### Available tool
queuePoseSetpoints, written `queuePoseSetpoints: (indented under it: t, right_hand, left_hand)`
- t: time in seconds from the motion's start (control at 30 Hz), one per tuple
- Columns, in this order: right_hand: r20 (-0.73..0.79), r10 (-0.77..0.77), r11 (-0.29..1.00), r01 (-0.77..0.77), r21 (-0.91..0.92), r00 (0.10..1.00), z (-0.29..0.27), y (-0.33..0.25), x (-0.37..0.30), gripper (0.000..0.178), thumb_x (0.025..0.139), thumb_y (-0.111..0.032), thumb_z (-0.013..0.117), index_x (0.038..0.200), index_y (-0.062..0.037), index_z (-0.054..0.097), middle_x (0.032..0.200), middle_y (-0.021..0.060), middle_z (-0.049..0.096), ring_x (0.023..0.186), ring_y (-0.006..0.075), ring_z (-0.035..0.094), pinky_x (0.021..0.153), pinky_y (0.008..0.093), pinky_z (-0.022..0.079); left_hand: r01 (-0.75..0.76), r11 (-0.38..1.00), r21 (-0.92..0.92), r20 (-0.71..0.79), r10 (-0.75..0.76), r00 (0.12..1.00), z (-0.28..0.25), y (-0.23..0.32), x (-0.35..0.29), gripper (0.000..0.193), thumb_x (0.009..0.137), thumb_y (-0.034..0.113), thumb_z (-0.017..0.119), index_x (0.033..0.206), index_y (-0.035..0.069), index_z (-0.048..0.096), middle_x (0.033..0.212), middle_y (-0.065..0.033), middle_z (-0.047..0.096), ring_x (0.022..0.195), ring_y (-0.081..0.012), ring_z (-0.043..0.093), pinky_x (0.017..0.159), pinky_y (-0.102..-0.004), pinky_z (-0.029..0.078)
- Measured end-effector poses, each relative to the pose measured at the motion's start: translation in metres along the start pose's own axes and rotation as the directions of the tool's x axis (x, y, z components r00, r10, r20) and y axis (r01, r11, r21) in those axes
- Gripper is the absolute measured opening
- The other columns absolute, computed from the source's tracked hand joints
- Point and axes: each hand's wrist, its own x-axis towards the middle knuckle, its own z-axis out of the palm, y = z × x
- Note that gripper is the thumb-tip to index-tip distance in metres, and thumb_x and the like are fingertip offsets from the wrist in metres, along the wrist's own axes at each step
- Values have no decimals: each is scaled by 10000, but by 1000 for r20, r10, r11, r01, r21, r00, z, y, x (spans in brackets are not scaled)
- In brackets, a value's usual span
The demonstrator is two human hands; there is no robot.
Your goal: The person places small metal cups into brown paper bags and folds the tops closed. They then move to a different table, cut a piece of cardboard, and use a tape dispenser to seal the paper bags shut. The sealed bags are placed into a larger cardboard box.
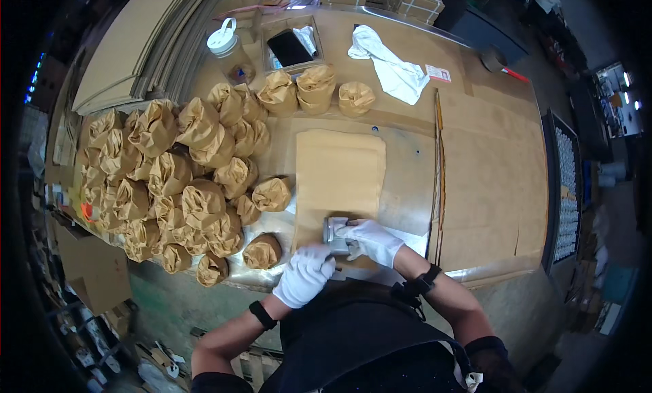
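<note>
At the near edge of the bench (409,182), two white-gloved hands are working close to each other. The right hand (372,241) is gripping a grey metal part (335,234), which is sitting over the near end of a stack of brown paper (339,175). The left hand (307,274) is curling its fingers just beside the part; whether they are touching or pinching anything, I cannot tell at this angle. Left of the paper, many brown paper-wrapped bundles (202,204) are crowding together, while to the right a large cardboard sheet (492,182) is lying flat. Farther back, a white cloth (390,65) is lying crumpled, a shallow box (321,52) is holding a dark flat object (288,48), and a white-lidded bottle (229,53) is standing near some stacked cardboard (125,43).
</note>
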Motion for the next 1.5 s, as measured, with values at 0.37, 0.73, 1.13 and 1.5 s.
queuePoseSetpoints:
  t: [0.37,0.73,1.13,1.5]
  right_hand:
    - [254,-697,-273,80,-959,670,2,-75,22,715,587,-346,837,1167,-9,590,975,113,642,962,279,625,877,447,498]
    - [273,-840,-211,181,-961,468,-39,-100,50,684,709,-259,761,1316,-32,541,1200,171,615,1144,324,597,1045,451,438]
    - [-69,-935,183,308,-934,347,-5,-62,55,611,666,-44,703,1257,-9,552,1192,205,627,1143,388,593,1019,471,471]
    - [68,-778,85,213,-973,624,-69,-61,51,316,828,-106,617,1137,-70,674,981,164,697,911,331,684,756,408,566]
  left_hand:
    - [-54,950,307,-89,85,992,-41,-48,167,342,867,290,661,1082,25,644,955,-180,679,968,-337,657,926,-458,502]
    - [47,970,238,-22,-43,999,-27,-87,182,440,794,376,712,1040,14,671,996,-216,674,990,-377,640,885,-483,509]
    - [324,926,194,34,-336,941,-12,-80,156,485,875,144,610,1318,-51,578,1150,-286,659,1019,-394,655,911,-451,517]
    - [488,703,-518,-118,-624,773,46,-48,140,532,963,192,632,1473,156,489,892,-118,670,628,-121,458,583,-329,455]
